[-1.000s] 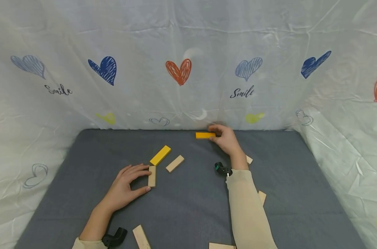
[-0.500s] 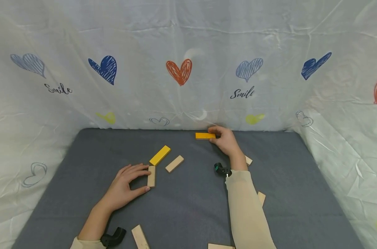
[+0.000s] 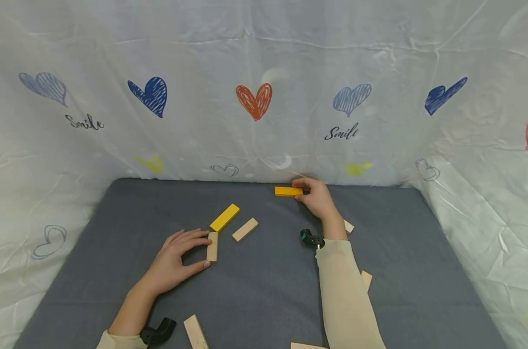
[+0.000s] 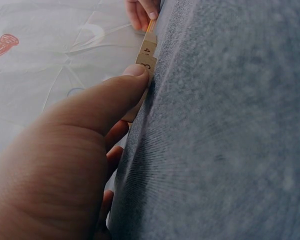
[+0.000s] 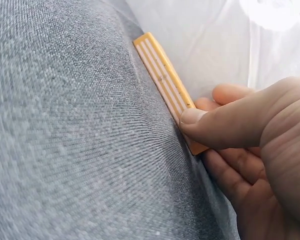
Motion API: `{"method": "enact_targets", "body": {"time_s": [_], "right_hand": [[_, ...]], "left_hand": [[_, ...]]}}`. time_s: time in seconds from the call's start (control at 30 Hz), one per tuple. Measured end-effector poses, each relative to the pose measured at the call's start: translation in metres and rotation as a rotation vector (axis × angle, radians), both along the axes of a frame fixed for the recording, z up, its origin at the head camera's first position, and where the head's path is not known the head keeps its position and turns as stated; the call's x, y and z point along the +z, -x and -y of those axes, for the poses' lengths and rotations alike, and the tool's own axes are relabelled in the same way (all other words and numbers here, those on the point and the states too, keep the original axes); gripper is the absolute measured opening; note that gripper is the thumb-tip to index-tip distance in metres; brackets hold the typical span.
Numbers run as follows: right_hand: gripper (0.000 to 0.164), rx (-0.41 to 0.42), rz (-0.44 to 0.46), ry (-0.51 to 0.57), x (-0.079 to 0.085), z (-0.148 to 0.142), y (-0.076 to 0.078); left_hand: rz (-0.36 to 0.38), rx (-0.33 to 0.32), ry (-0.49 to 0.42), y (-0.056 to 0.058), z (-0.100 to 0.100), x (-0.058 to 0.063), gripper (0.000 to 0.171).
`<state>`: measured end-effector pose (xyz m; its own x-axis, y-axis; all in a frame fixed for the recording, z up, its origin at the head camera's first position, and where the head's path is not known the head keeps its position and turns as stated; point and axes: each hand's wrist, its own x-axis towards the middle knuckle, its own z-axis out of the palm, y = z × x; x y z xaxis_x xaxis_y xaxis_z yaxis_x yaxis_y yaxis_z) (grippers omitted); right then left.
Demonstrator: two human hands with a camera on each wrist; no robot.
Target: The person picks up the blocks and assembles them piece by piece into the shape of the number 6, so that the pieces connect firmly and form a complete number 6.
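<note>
At the table's far edge, my right hand point(image 3: 318, 199) pinches the right end of an orange-yellow block point(image 3: 287, 191) between thumb and fingers. White stripes run along this block's side in the right wrist view, where the thumb point(image 5: 225, 122) presses on it. My left hand point(image 3: 177, 261) holds a plain wooden block point(image 3: 212, 247) lengthwise, thumb at its near end and forefinger towards its far end. Dark marks show on a block's side past the thumb point(image 4: 112, 102) in the left wrist view. A yellow block point(image 3: 225, 217) lies slanted just beyond the plain one.
Another wooden block point(image 3: 245, 230) lies slanted right of the yellow one. More blocks lie at the front, one left point(image 3: 196, 332) and one right point(image 3: 308, 345). Two blocks point(image 3: 349, 226) point(image 3: 366, 279) are partly hidden by the right arm. A white printed curtain point(image 3: 255, 145) borders the grey table point(image 3: 264, 295).
</note>
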<state>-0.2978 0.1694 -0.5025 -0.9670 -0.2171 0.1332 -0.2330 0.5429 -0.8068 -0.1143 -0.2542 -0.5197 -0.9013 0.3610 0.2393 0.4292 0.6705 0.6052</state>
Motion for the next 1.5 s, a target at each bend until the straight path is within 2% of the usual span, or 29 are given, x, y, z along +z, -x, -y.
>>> {"method": "enact_targets", "body": {"time_s": [1.07, 1.5], "right_hand": [[0.035, 0.024, -0.001, -0.002, 0.001, 0.003, 0.001], [0.035, 0.062, -0.036, 0.01, 0.006, 0.021, 0.0]], "left_hand": [[0.003, -0.002, -0.001, -0.001, 0.002, 0.001, 0.056], [0.016, 0.004, -0.004, -0.001, 0.001, 0.003, 0.056]]}}
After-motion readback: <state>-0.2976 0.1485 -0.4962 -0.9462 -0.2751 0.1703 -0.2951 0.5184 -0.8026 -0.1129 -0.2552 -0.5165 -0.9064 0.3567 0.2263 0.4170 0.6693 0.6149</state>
